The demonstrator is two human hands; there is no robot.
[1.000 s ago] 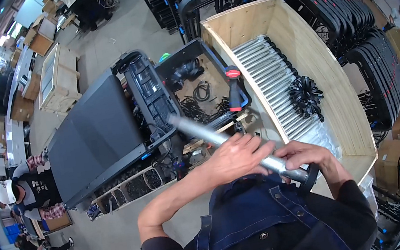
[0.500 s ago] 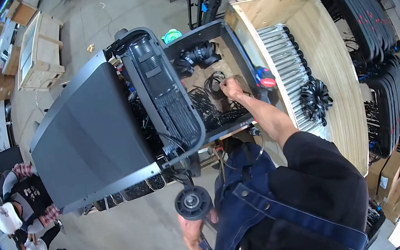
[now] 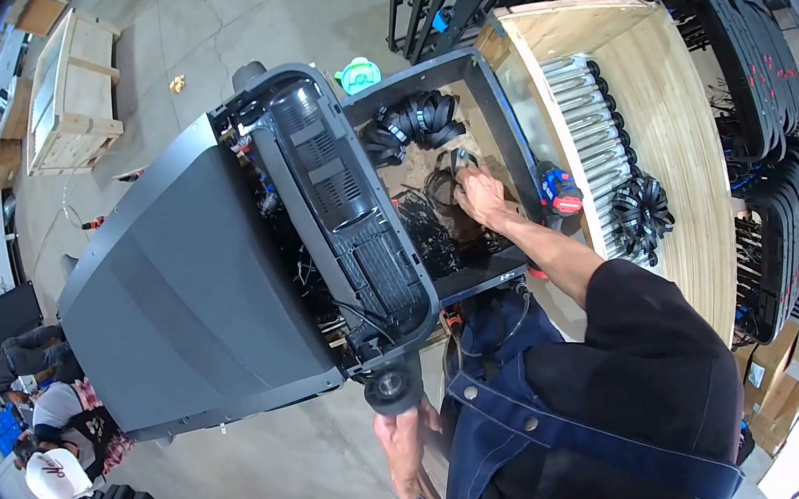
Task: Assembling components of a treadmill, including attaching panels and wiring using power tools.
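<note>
My left hand (image 3: 402, 446) grips a black wheel (image 3: 392, 390) with a round hub, just below the near corner of a large grey-and-black machine (image 3: 183, 288). The arm reaches up from the lower edge. My right hand (image 3: 481, 196) is inside a dark-rimmed tray (image 3: 504, 125), fingers bent together at some thin black loops (image 3: 441, 181). What lies between those fingers is hidden. Beside them, in the tray, lie thick black coiled parts (image 3: 413, 123) and a heap of small black pieces (image 3: 427, 231).
A blue-and-red power tool (image 3: 560, 190) sits at the tray's right side. Beyond it, a wooden crate (image 3: 692, 171) holds rows of silver tubes (image 3: 577, 105) and a black coil (image 3: 641, 215). Black frames (image 3: 738, 63) are stacked at right. A person in a white cap (image 3: 58, 478) is at far left.
My right hand has turned and opened out less like a fist, moving slightly right and down among the loops. The wheel in my left hand has tilted and come closer to the machine's corner.
</note>
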